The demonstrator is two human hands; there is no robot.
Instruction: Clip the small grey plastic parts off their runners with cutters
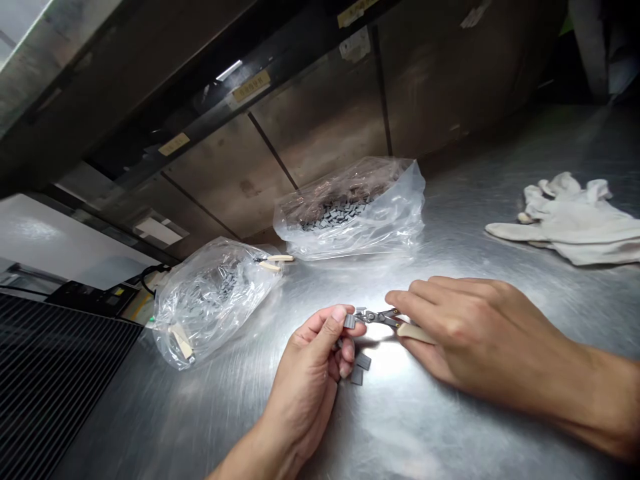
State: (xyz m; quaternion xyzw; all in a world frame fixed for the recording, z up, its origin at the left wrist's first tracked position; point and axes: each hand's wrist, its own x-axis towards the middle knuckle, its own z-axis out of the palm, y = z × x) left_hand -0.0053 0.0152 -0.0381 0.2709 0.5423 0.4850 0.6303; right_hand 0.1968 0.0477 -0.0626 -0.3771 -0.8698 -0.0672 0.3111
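Note:
My left hand [313, 367] is closed, pinching a small grey block [349, 321] between thumb and forefinger, with more grey blocks [361, 368] poking out below its fingers. My right hand [460, 330] is closed around small cutting pliers [383, 317] with cream handles, and the metal jaws touch the pinched block. Both hands hover just above the steel table [450, 427].
Two clear plastic bags of small grey blocks lie behind the hands, one at the left [213, 297] and one at the centre [353, 210]. White gloves [575, 220] lie at the right. A black ribbed mat [45, 373] sits at the far left beneath a low shelf.

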